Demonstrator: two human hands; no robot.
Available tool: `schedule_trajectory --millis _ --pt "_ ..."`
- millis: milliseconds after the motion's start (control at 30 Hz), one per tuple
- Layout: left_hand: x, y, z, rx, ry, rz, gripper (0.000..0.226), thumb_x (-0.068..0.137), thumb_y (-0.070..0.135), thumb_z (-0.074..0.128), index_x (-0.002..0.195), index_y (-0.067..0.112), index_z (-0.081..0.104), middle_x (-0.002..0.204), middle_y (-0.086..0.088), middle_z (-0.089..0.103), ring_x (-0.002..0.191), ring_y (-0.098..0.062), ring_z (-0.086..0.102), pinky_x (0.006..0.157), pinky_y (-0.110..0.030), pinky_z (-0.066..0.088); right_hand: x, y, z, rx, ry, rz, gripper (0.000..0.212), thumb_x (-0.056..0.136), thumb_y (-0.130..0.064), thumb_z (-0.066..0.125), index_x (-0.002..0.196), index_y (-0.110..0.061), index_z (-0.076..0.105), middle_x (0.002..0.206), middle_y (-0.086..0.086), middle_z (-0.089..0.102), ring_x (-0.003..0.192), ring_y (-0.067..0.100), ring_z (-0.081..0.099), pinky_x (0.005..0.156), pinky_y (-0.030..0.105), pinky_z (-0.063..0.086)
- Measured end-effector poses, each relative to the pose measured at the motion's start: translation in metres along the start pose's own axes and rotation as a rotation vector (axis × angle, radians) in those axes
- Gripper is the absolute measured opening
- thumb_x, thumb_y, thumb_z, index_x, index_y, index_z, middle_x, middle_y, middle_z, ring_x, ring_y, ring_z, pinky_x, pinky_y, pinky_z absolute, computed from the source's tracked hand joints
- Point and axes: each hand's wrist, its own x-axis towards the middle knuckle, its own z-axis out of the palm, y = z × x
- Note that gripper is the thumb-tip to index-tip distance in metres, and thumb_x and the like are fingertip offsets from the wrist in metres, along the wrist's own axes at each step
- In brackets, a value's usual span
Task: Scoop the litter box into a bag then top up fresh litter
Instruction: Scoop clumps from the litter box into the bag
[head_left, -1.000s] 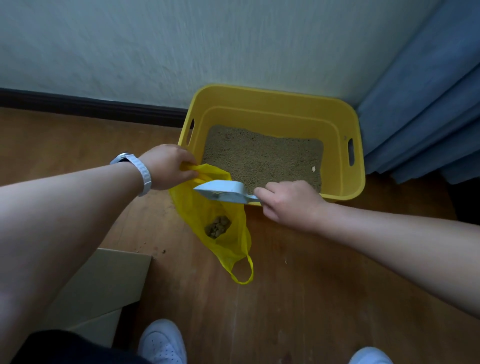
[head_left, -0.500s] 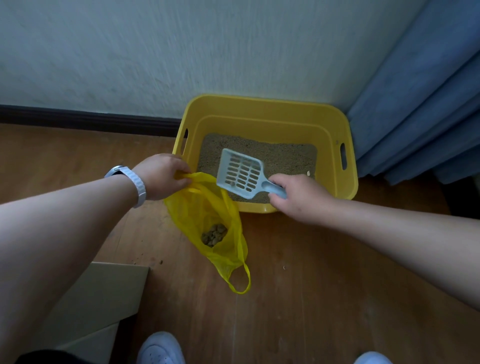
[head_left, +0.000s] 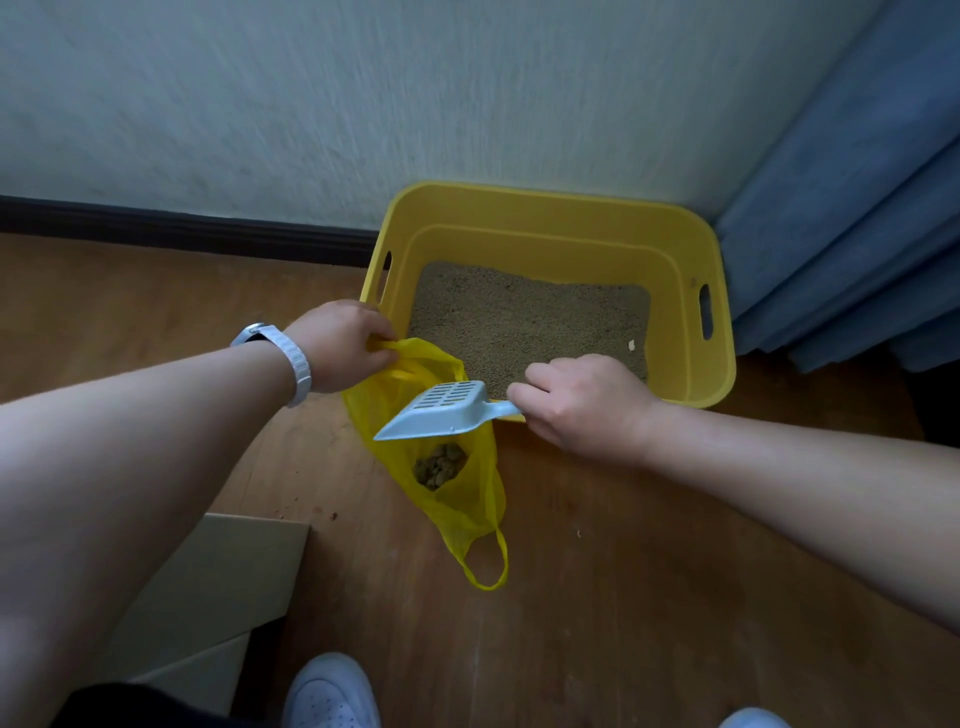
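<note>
One head-worn camera, looking steeply down and forward, close over both forearms, floor and wall ahead

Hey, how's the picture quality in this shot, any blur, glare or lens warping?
Head view: dim, flat light, no glare; the scoop and yellow bag look sharp; the wall is faintly streaked; the wide-angle lens makes the forearms balloon toward the edges.

Readable text: none anywhere.
Litter box: plain yellow walls, no label or brand showing.
Bag: plain yellow plastic, no print.
Scoop: pale blue, slotted, no marking legible.
Watch on left wrist: white band only, face turned away, no digits seen.
Shoe, near edge: white, no logo made out.
</note>
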Motion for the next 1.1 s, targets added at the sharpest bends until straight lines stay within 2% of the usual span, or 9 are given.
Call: schedule_trajectory --millis 67,167,200,333,433,533,667,800,1100 --pt "0.000 0.001 0.000 -0.003 -0.005 0.002 0.033 0.091 0.043 0.059 0.114 0.021 0.068 0.112 0.003 0.065 0.103 -0.020 0.057 0.088 -0.040 0.050 0.000 -0.004 -0.002 0.089 -0.042 0.109 0.026 0.082 -0.032 0.043 0.082 -0.017 0.064 0.069 0.002 0.057 0.056 0.027 0.059 0.041 0.029 0.038" --pt "0.001 0.001 0.000 -0.008 -0.003 0.001 0.031 0.091 0.040 0.060 0.113 0.020 0.069 0.110 0.001 0.066 0.100 -0.019 0.056 0.085 -0.039 0.050 0.000 -0.008 -0.010 0.297 -0.175 0.421 0.023 0.090 -0.036 0.047 0.100 -0.023 0.062 0.085 -0.001 0.065 0.078 0.027 0.063 0.059 0.034 0.045" --pt "0.000 0.002 -0.001 -0.006 -0.003 -0.001 0.032 0.091 0.040 0.060 0.115 0.020 0.068 0.111 0.001 0.065 0.102 -0.019 0.056 0.086 -0.039 0.050 0.000 -0.006 -0.013 0.362 -0.217 0.518 0.019 0.092 -0.037 0.050 0.103 -0.025 0.060 0.086 -0.002 0.065 0.078 0.026 0.061 0.061 0.034 0.045" --pt "-0.001 0.004 -0.004 0.001 -0.026 -0.003 0.033 0.093 0.042 0.058 0.118 0.022 0.067 0.116 0.003 0.064 0.105 -0.019 0.056 0.089 -0.039 0.050 0.003 0.004 -0.022 0.403 -0.206 0.773 0.019 0.090 -0.038 0.050 0.083 -0.020 0.053 0.068 -0.002 0.057 0.063 0.024 0.055 0.051 0.033 0.037" --pt "-0.001 0.006 -0.006 0.013 -0.033 -0.005 0.033 0.093 0.042 0.057 0.119 0.022 0.067 0.118 0.002 0.064 0.108 -0.019 0.055 0.091 -0.039 0.049 0.014 0.018 -0.018 0.364 -0.291 0.881 0.027 0.089 -0.040 0.047 0.074 -0.018 0.049 0.068 0.001 0.056 0.062 0.023 0.053 0.050 0.030 0.031" --pt "-0.002 0.006 -0.006 0.014 -0.033 -0.014 0.033 0.093 0.042 0.057 0.119 0.022 0.066 0.118 0.002 0.063 0.109 -0.020 0.055 0.092 -0.039 0.049 0.032 0.031 -0.007 0.346 -0.393 0.943 0.028 0.092 -0.041 0.043 0.078 -0.018 0.052 0.074 0.003 0.058 0.065 0.023 0.055 0.052 0.030 0.036" --pt "-0.001 0.007 -0.003 0.003 -0.045 -0.028 0.032 0.094 0.042 0.057 0.118 0.023 0.067 0.115 0.002 0.064 0.106 -0.019 0.055 0.091 -0.039 0.049 0.056 0.028 0.016 0.345 -0.541 0.995 0.031 0.096 -0.040 0.040 0.102 -0.015 0.058 0.086 0.001 0.060 0.069 0.019 0.055 0.052 0.027 0.035" --pt "-0.002 0.007 0.000 -0.015 -0.052 -0.039 0.031 0.094 0.040 0.056 0.116 0.022 0.067 0.111 0.002 0.065 0.100 -0.018 0.056 0.088 -0.039 0.051 0.070 0.012 0.037 0.236 -0.706 0.923 0.029 0.098 -0.028 0.042 0.120 -0.015 0.056 0.104 0.002 0.059 0.090 0.023 0.058 0.068 0.030 0.042" --pt "0.000 0.007 0.002 -0.055 -0.043 -0.044 0.030 0.094 0.039 0.056 0.115 0.020 0.068 0.108 -0.001 0.067 0.096 -0.020 0.059 0.084 -0.042 0.053 0.063 0.008 0.058 0.127 -0.866 0.818 0.038 0.095 -0.031 0.047 0.128 -0.015 0.054 0.116 0.004 0.060 0.093 0.023 0.056 0.071 0.033 0.045"
